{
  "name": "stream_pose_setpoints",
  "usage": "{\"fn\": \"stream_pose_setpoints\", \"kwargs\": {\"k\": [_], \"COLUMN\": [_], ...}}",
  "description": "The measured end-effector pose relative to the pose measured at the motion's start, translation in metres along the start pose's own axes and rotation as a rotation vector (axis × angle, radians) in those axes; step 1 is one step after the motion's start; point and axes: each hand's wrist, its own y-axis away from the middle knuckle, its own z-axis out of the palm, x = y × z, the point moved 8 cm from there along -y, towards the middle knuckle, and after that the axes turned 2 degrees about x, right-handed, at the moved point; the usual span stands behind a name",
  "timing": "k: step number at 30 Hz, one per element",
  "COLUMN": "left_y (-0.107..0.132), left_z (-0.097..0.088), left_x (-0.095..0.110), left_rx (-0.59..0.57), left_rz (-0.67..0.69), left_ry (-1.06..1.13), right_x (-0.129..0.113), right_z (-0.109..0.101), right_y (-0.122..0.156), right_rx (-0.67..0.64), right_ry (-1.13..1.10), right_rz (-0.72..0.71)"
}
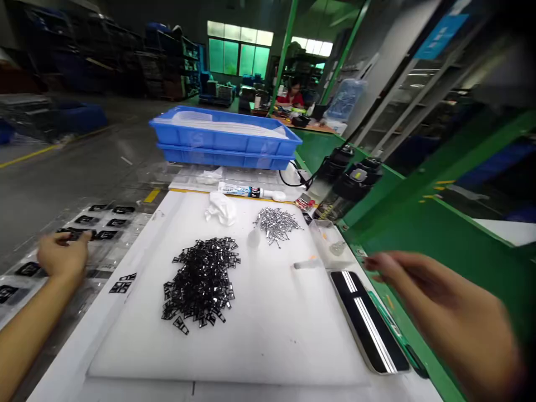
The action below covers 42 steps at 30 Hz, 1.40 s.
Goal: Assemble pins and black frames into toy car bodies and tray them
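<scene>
At the left, my left hand (63, 255) has its thumb and fingers closed on a flat black plastic part (76, 232) over a clear plastic tray (121, 248). More such black parts (106, 234) sit in the tray's pockets. My right hand (444, 312) is raised at the right, smeared by motion, near a phone (368, 321) lying on the bench; what its fingertips hold, if anything, is unclear. On a white foam pad (276, 329) lie a heap of small black frame-like pieces (201, 282) and a pile of small silvery metal pieces (277, 224).
Stacked blue bins (226, 139) stand behind the pad, with a glue tube (240, 190) and crumpled tissue (221, 209) before them. A small clear box (331, 245), dark bottles (354, 187) and a green partition (389, 201) line the right. Another person (292, 97) sits farther back.
</scene>
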Motion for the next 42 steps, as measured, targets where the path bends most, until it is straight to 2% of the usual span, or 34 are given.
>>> {"fn": "stream_pose_setpoints", "kwargs": {"k": [2, 4, 6, 7, 9, 11, 12, 14, 15, 17, 20, 23, 27, 29, 31, 33, 36, 39, 42], "left_y": [0.012, 0.031, 0.059, 0.077, 0.121, 0.176, 0.204, 0.249, 0.265, 0.285, 0.296, 0.3, 0.305, 0.306, 0.305, 0.303, 0.3, 0.298, 0.296], "left_z": [-0.003, -0.006, -0.006, -0.002, 0.026, 0.066, 0.086, 0.117, 0.131, 0.152, 0.168, 0.172, 0.171, 0.171, 0.171, 0.17, 0.167, 0.164, 0.163], "left_x": [0.032, 0.068, 0.103, 0.12, 0.145, 0.167, 0.172, 0.178, 0.177, 0.167, 0.15, 0.141, 0.141, 0.141, 0.141, 0.139, 0.134, 0.133, 0.134], "left_rx": [0.009, 0.023, 0.011, -0.034, -0.279, -0.657, -0.832, -1.076, -1.159, -1.226, -1.212, -1.183, -1.14, -1.125, -1.12, -1.097, -1.045, -1.041, -1.047], "left_rz": [0.027, 0.036, 0.015, 0.021, -0.106, -0.195, -0.257, -0.308, -0.337, -0.416, -0.507, -0.559, -0.602, -0.616, -0.643, -0.71, -0.835, -0.85, -0.777], "left_ry": [0.109, 0.236, 0.408, 0.466, 0.705, 0.835, 0.858, 0.944, 0.974, 0.989, 0.975, 0.961, 0.955, 0.96, 0.986, 1.051, 1.15, 1.143, 1.091], "right_x": [0.004, 0.005, 0.007, 0.01, 0.014, 0.017, 0.018, 0.019, 0.02, 0.023, 0.029, 0.024, -0.01, -0.032, -0.051, -0.059, -0.05, -0.038, -0.033], "right_z": [0.04, 0.089, 0.135, 0.153, 0.179, 0.192, 0.195, 0.196, 0.194, 0.186, 0.168, 0.144, 0.1, 0.081, 0.072, 0.077, 0.102, 0.125, 0.138], "right_y": [-0.031, -0.058, -0.074, -0.078, -0.078, -0.074, -0.072, -0.068, -0.067, -0.067, -0.069, -0.07, -0.067, -0.055, -0.037, -0.016, 0.008, 0.025, 0.036], "right_rx": [-0.254, -0.515, -0.739, -0.815, -0.907, -0.942, -0.951, -0.957, -0.953, -0.92, -0.835, -0.718, -0.434, -0.287, -0.188, -0.164, -0.172, -0.163, -0.172], "right_ry": [0.015, 0.025, 0.066, 0.103, 0.181, 0.24, 0.257, 0.269, 0.269, 0.263, 0.231, 0.151, 0.044, -0.004, -0.106, -0.319, -0.669, -0.757, -0.784], "right_rz": [0.076, 0.118, 0.153, 0.172, 0.19, 0.182, 0.172, 0.149, 0.139, 0.124, 0.127, 0.118, 0.009, -0.05, -0.09, -0.044, 0.171, 0.315, 0.389]}}
